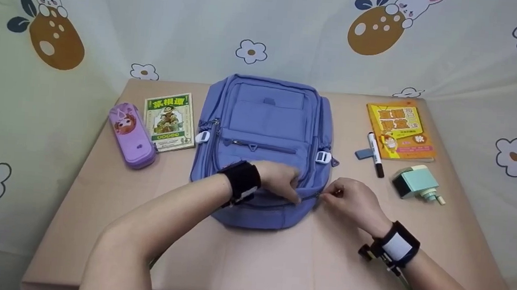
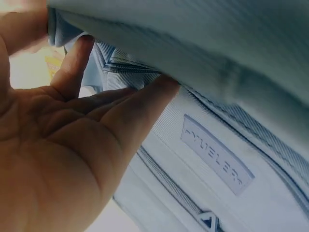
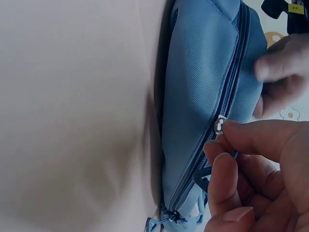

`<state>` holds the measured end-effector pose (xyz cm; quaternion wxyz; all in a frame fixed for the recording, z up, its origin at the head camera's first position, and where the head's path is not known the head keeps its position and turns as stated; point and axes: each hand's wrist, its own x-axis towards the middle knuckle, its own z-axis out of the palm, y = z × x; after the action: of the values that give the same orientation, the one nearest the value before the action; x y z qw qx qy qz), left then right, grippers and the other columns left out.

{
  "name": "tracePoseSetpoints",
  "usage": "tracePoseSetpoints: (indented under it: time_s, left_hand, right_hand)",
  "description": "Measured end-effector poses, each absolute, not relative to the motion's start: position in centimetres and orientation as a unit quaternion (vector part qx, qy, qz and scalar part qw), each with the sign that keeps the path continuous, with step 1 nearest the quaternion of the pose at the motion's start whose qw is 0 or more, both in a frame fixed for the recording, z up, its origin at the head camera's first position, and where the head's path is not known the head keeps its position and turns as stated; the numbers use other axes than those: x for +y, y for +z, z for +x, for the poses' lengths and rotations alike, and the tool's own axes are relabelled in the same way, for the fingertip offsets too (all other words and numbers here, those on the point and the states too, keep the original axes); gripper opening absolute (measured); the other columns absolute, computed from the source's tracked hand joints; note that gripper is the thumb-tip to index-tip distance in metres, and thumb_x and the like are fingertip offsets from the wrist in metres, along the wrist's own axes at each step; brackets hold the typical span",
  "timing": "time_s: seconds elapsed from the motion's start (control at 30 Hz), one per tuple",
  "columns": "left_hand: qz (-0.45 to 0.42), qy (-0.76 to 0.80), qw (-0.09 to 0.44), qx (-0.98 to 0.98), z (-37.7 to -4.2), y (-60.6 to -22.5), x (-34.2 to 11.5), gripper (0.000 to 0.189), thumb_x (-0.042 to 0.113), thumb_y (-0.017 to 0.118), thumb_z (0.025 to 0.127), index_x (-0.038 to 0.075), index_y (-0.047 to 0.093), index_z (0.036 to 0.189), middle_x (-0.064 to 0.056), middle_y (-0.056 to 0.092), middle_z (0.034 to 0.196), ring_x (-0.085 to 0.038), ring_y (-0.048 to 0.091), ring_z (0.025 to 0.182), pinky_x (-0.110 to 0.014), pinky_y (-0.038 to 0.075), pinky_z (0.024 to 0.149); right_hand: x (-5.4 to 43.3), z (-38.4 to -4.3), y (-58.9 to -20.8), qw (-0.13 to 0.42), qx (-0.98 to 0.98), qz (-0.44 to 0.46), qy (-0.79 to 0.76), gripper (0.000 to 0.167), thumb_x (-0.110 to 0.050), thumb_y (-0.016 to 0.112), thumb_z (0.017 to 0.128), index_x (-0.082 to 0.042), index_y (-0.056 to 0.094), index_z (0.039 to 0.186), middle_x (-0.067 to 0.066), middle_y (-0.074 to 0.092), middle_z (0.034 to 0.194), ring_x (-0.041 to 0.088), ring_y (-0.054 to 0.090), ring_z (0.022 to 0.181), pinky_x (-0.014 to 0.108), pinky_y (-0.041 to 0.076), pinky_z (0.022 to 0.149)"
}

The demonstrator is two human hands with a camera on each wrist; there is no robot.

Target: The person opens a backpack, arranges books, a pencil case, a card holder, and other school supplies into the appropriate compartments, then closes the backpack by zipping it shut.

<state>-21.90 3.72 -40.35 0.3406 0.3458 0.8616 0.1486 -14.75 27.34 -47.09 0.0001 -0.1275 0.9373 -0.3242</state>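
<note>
A blue backpack (image 1: 267, 118) lies on the table, front side up, with a label (image 2: 217, 154) showing in the left wrist view. My left hand (image 1: 278, 179) holds the fabric near the bag's lower front; thumb and fingers lie on opposite sides of a fold (image 2: 159, 43). At the lower right side, my right hand (image 1: 355, 203) pinches a zipper pull. The metal zipper slider (image 3: 220, 124) sits on a dark zipper (image 3: 231, 82) in the right wrist view. Another zipper pull (image 3: 153, 224) hangs at the end of that side.
Left of the bag lie a purple pencil case (image 1: 132, 137) and a green book (image 1: 170, 122). On the right are an orange-yellow book (image 1: 400, 133), a marker (image 1: 376, 154), a small blue block (image 1: 363, 154) and a mint-green pencil sharpener (image 1: 417, 181). Printed cloth (image 1: 202, 34) surrounds the table.
</note>
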Motion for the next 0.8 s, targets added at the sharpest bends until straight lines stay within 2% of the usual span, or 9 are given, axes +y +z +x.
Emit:
tracePoseSetpoints:
  time_s: [0.13,0.23,0.37,0.47,0.67,0.8]
  left_hand:
    - [0.339,0.164,0.355,0.856,-20.9,-39.5,2.3,0.044,0.032,0.084,0.084,0.006,0.055,0.104,0.002,0.053,0.088,-0.014,0.049,0.077,-0.026,0.042,0.065]
    - [0.347,0.151,0.344,0.859,-20.0,-39.0,1.0,0.046,0.028,0.086,0.083,0.003,0.055,0.107,0.002,0.052,0.088,-0.015,0.049,0.077,-0.027,0.042,0.065]
    - [0.359,0.138,0.300,0.873,-19.5,-38.8,-0.6,0.026,0.021,0.076,0.089,0.005,0.058,0.100,0.001,0.054,0.086,-0.017,0.052,0.076,-0.031,0.045,0.066]
    - [0.353,0.156,0.271,0.882,-19.5,-39.2,-1.1,0.012,0.017,0.066,0.097,0.007,0.059,0.096,-0.001,0.058,0.088,-0.018,0.055,0.079,-0.034,0.049,0.072]
    - [0.348,0.156,0.267,0.885,-19.2,-40.2,-0.6,0.023,0.028,0.068,0.098,0.008,0.063,0.108,-0.003,0.065,0.098,-0.019,0.060,0.088,-0.038,0.052,0.083]
    - [0.341,0.144,0.239,0.898,-19.2,-40.9,0.3,0.012,0.018,0.059,0.103,0.007,0.060,0.109,-0.008,0.066,0.100,-0.024,0.063,0.091,-0.041,0.053,0.085]
  right_hand:
    - [27.4,-15.0,-47.2,0.003,0.938,-0.123,-0.323,0.006,-0.018,0.082,0.087,-0.014,0.080,0.091,-0.005,0.070,0.084,0.013,0.062,0.074,0.035,0.051,0.068]
    - [27.5,-15.2,-47.1,0.001,0.938,-0.122,-0.323,0.006,-0.018,0.082,0.087,-0.013,0.079,0.091,-0.004,0.070,0.084,0.013,0.063,0.075,0.036,0.051,0.069]
    - [27.9,-15.5,-47.0,-0.016,0.940,-0.124,-0.317,0.006,-0.017,0.082,0.087,-0.012,0.079,0.090,-0.004,0.070,0.082,0.014,0.062,0.074,0.036,0.050,0.068]
    - [28.3,-15.7,-47.1,-0.031,0.942,-0.120,-0.313,0.006,-0.016,0.082,0.086,-0.012,0.079,0.089,-0.004,0.070,0.082,0.015,0.063,0.074,0.035,0.050,0.068]
    - [29.1,-16.0,-47.3,-0.031,0.941,-0.105,-0.321,0.005,-0.015,0.082,0.087,-0.013,0.078,0.090,-0.002,0.071,0.084,0.015,0.062,0.074,0.034,0.050,0.067]
    - [29.6,-16.2,-47.3,-0.039,0.939,-0.094,-0.328,0.004,-0.015,0.080,0.088,-0.013,0.078,0.090,-0.001,0.071,0.085,0.016,0.062,0.075,0.034,0.049,0.066]
